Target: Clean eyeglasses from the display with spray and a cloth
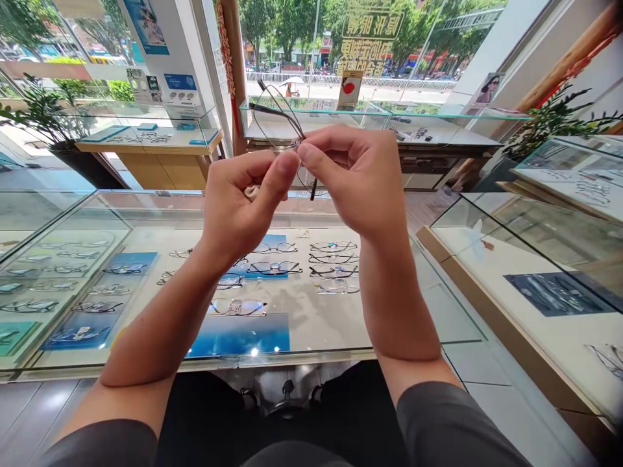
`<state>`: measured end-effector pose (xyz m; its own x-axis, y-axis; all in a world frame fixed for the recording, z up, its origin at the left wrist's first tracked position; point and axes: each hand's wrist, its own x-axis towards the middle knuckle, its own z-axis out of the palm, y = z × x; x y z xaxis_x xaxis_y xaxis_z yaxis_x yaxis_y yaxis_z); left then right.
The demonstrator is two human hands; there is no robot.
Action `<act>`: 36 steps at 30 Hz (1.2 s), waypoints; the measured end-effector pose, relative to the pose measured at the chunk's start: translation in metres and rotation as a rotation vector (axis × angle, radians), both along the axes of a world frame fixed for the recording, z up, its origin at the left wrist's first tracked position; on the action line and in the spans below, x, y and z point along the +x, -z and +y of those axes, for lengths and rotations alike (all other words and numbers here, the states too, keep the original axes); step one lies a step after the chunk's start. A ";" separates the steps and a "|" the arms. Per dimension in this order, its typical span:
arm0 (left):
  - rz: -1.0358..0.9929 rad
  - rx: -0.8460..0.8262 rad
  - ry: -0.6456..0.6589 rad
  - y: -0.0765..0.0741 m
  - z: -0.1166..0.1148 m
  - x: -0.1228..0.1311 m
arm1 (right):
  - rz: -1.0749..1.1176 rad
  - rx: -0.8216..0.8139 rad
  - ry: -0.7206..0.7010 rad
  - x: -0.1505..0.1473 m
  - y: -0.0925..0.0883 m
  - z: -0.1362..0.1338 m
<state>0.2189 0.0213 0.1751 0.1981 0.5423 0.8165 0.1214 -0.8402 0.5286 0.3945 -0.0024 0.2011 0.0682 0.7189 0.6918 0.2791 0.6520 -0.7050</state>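
Note:
Both my hands are raised above a glass display counter and meet at a pair of thin-rimmed eyeglasses (278,110). My left hand (243,201) pinches the frame near its middle, and a bit of pale, crumpled cloth (252,192) shows in its curled fingers. From the other side, my right hand (357,172) grips the frame with thumb and forefinger. One lens and the dark-tipped temples point up to the left; another dark tip hangs below the fingers. The fingers cover the bridge area.
Rows of eyeglasses (275,268) lie inside the glass counter (331,353) below my hands. To the right stands another display case (525,344) with a dark tray (559,293). More cases line the window, with potted plants (41,117) at both sides.

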 end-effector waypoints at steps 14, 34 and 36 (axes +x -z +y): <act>-0.040 -0.078 -0.091 -0.008 0.006 0.000 | -0.093 -0.005 0.168 -0.024 0.008 -0.008; 0.449 0.017 -0.114 -0.034 0.000 -0.048 | -0.092 0.299 0.224 0.001 -0.011 -0.033; 0.560 -0.025 -0.131 -0.033 -0.003 -0.050 | -0.043 0.338 0.227 0.004 -0.013 -0.032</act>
<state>0.1691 0.0185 0.2084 0.5266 0.6096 0.5926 0.4909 -0.7871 0.3734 0.3988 -0.0346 0.2137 0.1646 0.4202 0.8924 0.4674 0.7635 -0.4457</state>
